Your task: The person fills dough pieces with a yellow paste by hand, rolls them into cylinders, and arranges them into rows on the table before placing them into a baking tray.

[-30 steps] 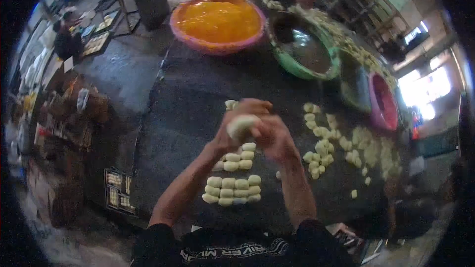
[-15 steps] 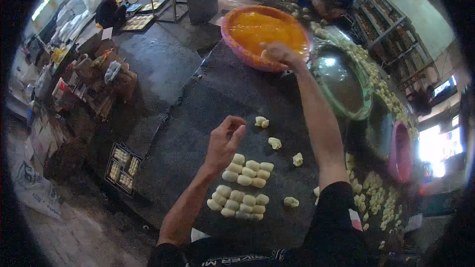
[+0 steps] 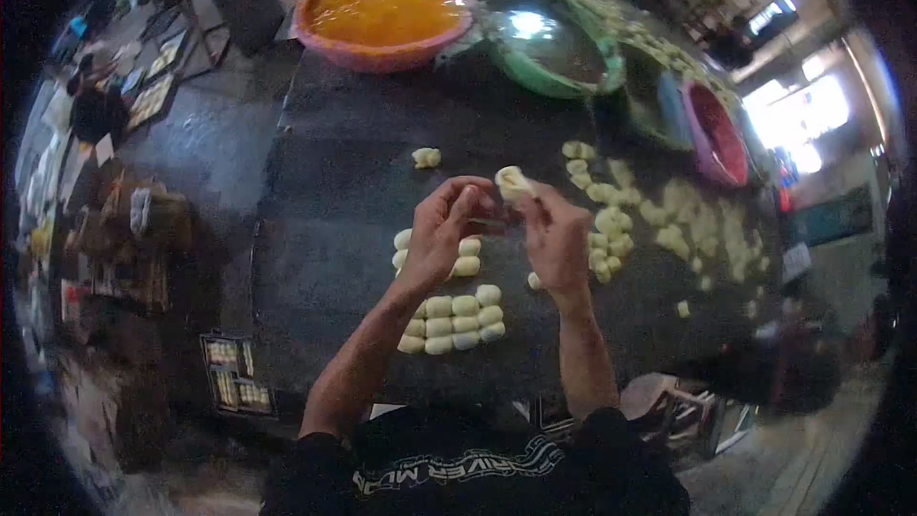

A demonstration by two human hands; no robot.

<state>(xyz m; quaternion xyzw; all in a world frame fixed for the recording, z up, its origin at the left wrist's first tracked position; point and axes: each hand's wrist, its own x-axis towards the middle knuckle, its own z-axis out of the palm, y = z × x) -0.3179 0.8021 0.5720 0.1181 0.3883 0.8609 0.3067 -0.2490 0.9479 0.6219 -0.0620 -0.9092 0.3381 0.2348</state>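
Observation:
A pale dough piece (image 3: 513, 182), with a folded, yellowish opening on its upper side, is pinched in the fingers of my right hand (image 3: 556, 234). Close beside it on the left is my left hand (image 3: 449, 227), its fingers loosely curled and slightly blurred, with nothing visible in them. Below my hands, a block of dough balls (image 3: 451, 320) sits in rows on the dark table (image 3: 334, 201). A second group of dough balls (image 3: 466, 256) is partly hidden behind my left hand and wrist. Farther away lies a single lumpy dough piece (image 3: 427, 158).
A pink basin (image 3: 382, 62) of orange filling stands at the far side, next to a green basin (image 3: 549, 81) of liquid. A smaller pink basin (image 3: 714, 132) is at right. Many loose dough pieces (image 3: 688, 220) cover the table's right side. A tray (image 3: 237, 373) sits lower left.
My right hand has come back from the orange filling to beside my left hand, with a dough piece in it. The view has turned to the right.

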